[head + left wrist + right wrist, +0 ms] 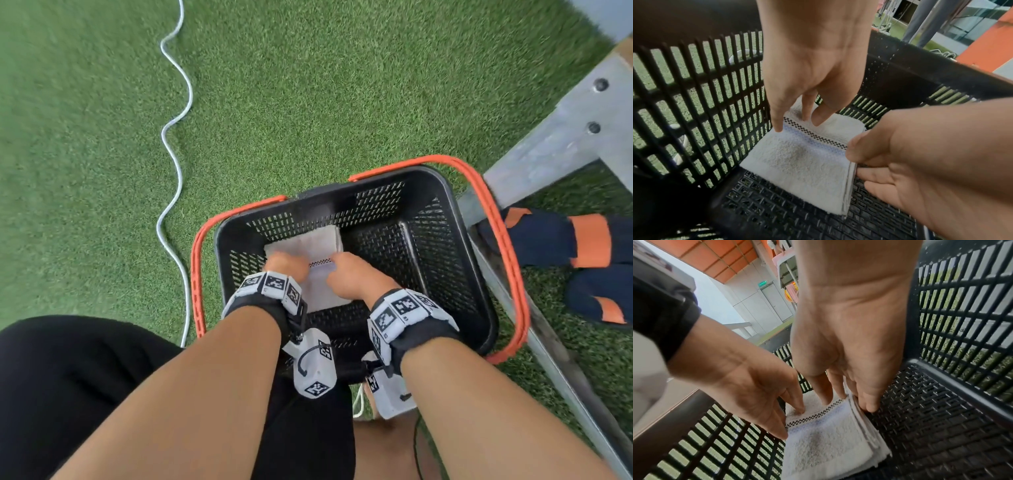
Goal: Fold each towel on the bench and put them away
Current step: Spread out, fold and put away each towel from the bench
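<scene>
Two hands reach down into the black basket [442,219]. We find the left hand [286,265] flat-fingered on the folded white towel [318,291], touching only; the right hand [352,277] pinches its layered edge. The towel lies on the basket floor; the basket stands on green turf [308,85].

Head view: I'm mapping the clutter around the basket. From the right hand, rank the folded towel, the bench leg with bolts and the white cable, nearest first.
1. Folded towel: under the right hand, on the floor of the basket.
2. Bench leg: outside the basket, up to the right.
3. White cable: on the grass, far to the left.
</scene>
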Demonstrator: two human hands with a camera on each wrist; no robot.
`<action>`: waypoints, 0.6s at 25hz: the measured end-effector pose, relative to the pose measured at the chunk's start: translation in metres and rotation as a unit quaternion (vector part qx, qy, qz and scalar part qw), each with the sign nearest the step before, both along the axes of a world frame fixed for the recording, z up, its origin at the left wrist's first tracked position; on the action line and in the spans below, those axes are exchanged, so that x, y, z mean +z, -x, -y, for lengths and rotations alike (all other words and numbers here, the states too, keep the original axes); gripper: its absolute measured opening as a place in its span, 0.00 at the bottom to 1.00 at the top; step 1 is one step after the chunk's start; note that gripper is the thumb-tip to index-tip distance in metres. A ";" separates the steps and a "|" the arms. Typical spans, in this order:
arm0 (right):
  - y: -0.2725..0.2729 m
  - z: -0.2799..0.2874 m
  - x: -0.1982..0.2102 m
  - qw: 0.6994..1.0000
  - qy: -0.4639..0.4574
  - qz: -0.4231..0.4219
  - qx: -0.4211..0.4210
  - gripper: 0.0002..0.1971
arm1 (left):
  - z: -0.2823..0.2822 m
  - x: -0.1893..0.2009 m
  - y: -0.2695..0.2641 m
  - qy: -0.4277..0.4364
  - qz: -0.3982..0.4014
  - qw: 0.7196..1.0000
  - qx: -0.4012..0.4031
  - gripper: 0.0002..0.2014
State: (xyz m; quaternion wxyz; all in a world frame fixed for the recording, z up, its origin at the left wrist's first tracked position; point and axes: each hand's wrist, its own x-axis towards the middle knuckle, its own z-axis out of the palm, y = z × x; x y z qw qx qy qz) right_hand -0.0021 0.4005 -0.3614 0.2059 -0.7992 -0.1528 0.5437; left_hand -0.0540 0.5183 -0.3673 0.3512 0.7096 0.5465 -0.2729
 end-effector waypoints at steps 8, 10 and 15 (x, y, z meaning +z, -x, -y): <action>-0.011 0.024 0.029 0.996 -0.019 0.021 -0.086 0.23 | 0.011 0.036 -0.020 -0.024 0.018 0.995 0.098 0.20; -0.010 0.036 0.054 0.994 -0.026 0.051 -0.092 0.19 | 0.017 0.064 -0.023 -0.026 0.039 0.997 0.063 0.20; 0.001 0.082 0.150 0.977 -0.066 0.147 -0.142 0.11 | 0.052 0.157 -0.032 -0.020 0.184 0.983 -0.014 0.15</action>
